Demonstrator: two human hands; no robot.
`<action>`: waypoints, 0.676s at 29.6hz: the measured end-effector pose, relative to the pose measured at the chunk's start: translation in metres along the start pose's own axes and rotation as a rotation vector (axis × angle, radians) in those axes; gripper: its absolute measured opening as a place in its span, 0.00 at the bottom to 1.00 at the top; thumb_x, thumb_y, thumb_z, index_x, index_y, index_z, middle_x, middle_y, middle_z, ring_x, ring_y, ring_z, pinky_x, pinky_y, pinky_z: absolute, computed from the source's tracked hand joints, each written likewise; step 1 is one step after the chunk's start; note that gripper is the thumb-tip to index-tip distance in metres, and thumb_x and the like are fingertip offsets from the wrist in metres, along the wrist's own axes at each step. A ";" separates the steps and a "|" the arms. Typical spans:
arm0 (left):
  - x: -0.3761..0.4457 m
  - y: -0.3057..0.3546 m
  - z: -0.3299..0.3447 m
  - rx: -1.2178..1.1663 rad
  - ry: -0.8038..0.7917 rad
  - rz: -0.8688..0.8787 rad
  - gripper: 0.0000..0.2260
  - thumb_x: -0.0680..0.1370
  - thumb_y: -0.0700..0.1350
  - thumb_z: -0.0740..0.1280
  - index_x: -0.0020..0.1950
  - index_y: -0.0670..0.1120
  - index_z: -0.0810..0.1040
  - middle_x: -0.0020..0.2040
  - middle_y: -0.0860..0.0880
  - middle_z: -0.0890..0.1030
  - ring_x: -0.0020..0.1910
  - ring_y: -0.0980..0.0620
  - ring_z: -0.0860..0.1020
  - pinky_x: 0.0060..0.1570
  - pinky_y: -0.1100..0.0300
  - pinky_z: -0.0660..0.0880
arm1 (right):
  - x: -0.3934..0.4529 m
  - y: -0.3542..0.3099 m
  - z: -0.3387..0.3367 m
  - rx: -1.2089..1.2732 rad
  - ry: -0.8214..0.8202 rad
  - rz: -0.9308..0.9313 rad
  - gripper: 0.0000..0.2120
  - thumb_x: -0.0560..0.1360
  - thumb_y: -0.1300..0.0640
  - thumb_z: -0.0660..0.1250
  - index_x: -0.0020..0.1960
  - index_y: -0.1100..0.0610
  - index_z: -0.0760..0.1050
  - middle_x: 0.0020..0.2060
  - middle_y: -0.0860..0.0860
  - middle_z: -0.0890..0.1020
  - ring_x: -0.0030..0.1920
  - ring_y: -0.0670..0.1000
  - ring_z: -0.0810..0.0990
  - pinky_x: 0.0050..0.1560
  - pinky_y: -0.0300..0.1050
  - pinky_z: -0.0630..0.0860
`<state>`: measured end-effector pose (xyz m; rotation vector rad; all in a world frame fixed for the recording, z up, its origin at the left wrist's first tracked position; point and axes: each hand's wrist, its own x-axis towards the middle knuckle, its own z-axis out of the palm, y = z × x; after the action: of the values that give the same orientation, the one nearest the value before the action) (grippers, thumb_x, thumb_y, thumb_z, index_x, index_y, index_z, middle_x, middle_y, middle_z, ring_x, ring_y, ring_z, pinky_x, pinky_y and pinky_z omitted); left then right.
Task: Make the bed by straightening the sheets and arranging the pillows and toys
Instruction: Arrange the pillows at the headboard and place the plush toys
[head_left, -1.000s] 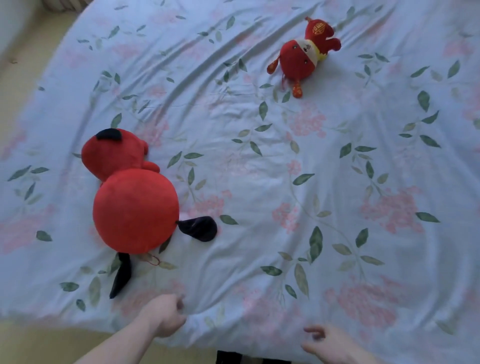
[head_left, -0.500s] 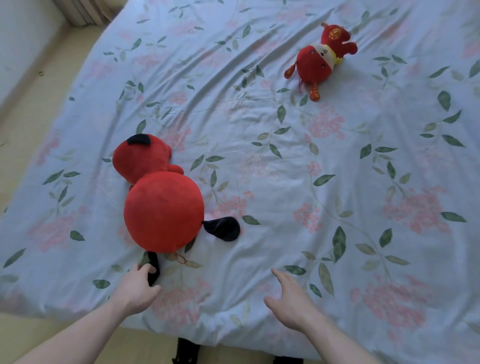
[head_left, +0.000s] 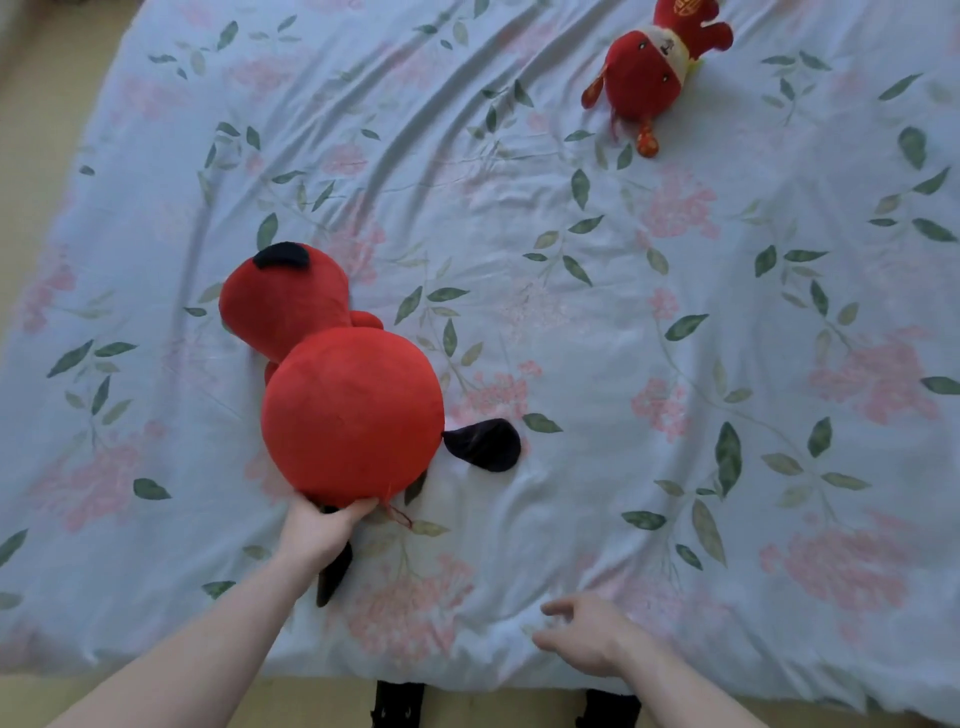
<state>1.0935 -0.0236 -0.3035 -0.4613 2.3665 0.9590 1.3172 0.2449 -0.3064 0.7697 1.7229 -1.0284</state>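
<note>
A large red plush toy (head_left: 348, 410) with black feet and a black ear lies on the left half of the pale blue floral sheet (head_left: 597, 322). My left hand (head_left: 319, 530) grips the toy's lower edge, by its black leg. Over the sheet near the front edge of the bed hovers my right hand (head_left: 587, 639), fingers loosely spread and holding nothing. A small red plush toy (head_left: 654, 67) with a white collar lies at the far right of the bed. Long creases run across the sheet's upper middle.
Beige floor (head_left: 31, 130) shows along the left side of the bed and below its front edge. Two dark objects (head_left: 397, 704) poke out from under the front edge. No pillows are in view.
My left hand moved forward from the sheet's front edge and took hold of the large red toy's bottom. My right hand reached out over the sheet, then drew back toward the front edge.
</note>
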 end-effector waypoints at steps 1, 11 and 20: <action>0.006 0.002 -0.001 -0.068 -0.004 -0.057 0.39 0.64 0.55 0.83 0.69 0.46 0.71 0.58 0.52 0.80 0.55 0.47 0.79 0.56 0.50 0.75 | -0.005 -0.005 0.000 0.049 0.001 0.016 0.28 0.73 0.43 0.70 0.72 0.49 0.74 0.65 0.48 0.78 0.63 0.46 0.78 0.62 0.34 0.69; -0.048 0.100 -0.061 0.331 -0.113 0.330 0.18 0.83 0.51 0.61 0.37 0.42 0.74 0.31 0.49 0.79 0.33 0.51 0.77 0.35 0.54 0.68 | -0.112 -0.081 -0.042 0.236 0.356 -0.046 0.21 0.75 0.50 0.65 0.68 0.46 0.73 0.60 0.43 0.77 0.52 0.44 0.80 0.45 0.36 0.73; -0.153 0.212 -0.183 0.462 -0.273 0.747 0.14 0.81 0.55 0.63 0.41 0.48 0.75 0.33 0.52 0.77 0.35 0.56 0.76 0.41 0.53 0.73 | -0.280 -0.137 -0.005 0.359 0.533 -0.169 0.33 0.74 0.47 0.66 0.77 0.43 0.60 0.70 0.43 0.69 0.47 0.43 0.82 0.47 0.37 0.74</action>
<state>1.0464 0.0074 0.0106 0.7285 2.4082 0.6556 1.2968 0.1758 -0.0026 1.2271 2.1046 -1.3574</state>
